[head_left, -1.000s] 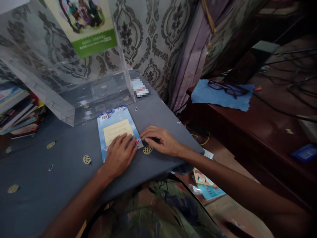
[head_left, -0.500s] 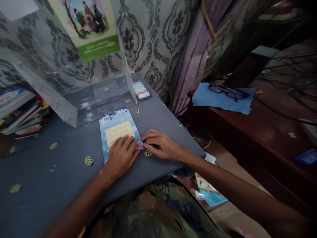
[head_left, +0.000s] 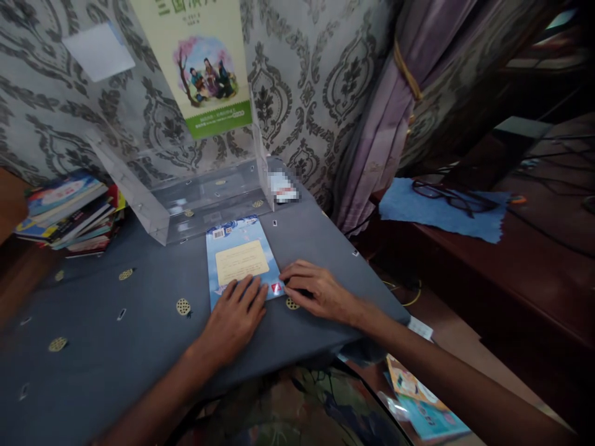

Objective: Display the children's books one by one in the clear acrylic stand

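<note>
A thin blue book [head_left: 239, 254] with a cream panel lies flat on the grey cloth-covered table [head_left: 116, 347], just in front of a clear acrylic box [head_left: 199, 204]. My left hand [head_left: 235, 316] lies flat on the book's near edge, fingers stretched out. My right hand [head_left: 318, 291] rests on the cloth beside the book's right near corner, its fingertips touching that corner; the fingers are curled low and hold nothing I can make out.
A green-and-cream book [head_left: 204, 62] stands upright inside the acrylic box against the patterned wall. A stack of books [head_left: 69, 210] lies at the left. A curtain [head_left: 385, 136] hangs right of the table. Glasses [head_left: 449, 195] on a blue cloth [head_left: 441, 210] lie on a dark wooden desk. More books [head_left: 423, 402] lie on the floor.
The view has tilted upward, so everything sits lower in the picture. Both hands stay at the book's near edge; my right fingertips have closed in on the book's corner.
</note>
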Motion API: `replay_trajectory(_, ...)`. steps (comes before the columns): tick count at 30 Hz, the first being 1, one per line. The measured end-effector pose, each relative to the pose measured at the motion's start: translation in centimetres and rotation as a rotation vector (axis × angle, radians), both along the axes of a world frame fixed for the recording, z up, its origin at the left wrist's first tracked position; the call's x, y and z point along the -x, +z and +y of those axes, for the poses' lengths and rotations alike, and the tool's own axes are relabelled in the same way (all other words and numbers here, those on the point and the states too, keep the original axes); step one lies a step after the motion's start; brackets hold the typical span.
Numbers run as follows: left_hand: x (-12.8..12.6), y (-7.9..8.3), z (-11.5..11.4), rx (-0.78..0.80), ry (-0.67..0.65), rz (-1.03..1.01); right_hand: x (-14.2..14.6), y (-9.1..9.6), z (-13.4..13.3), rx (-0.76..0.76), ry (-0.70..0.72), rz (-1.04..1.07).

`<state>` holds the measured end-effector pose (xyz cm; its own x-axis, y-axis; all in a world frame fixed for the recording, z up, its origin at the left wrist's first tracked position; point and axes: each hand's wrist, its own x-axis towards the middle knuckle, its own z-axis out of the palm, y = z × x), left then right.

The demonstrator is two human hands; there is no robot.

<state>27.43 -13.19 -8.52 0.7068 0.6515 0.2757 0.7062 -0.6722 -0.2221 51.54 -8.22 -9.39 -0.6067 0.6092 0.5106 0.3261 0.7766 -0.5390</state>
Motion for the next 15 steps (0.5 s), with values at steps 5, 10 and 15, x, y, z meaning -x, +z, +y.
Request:
replay_trajectory(5, 2.0, 0.1, -1.9, -0.052, -0.007, -0.021, 0.0, 0.1, 0.0, -0.003, 0.0, 0.006)
replay_trajectory(10, 4.2, 0.3, -3.2, -0.074, 0.005, -0.08, 0.1, 0.3, -0.1, -0.014, -0.003, -0.017)
replay_trajectory(15, 6.2, 0.3, -4.3, -0.14, 0.052, -0.154, 0.1, 0.3, -0.1, -0.064, 0.013, -0.004)
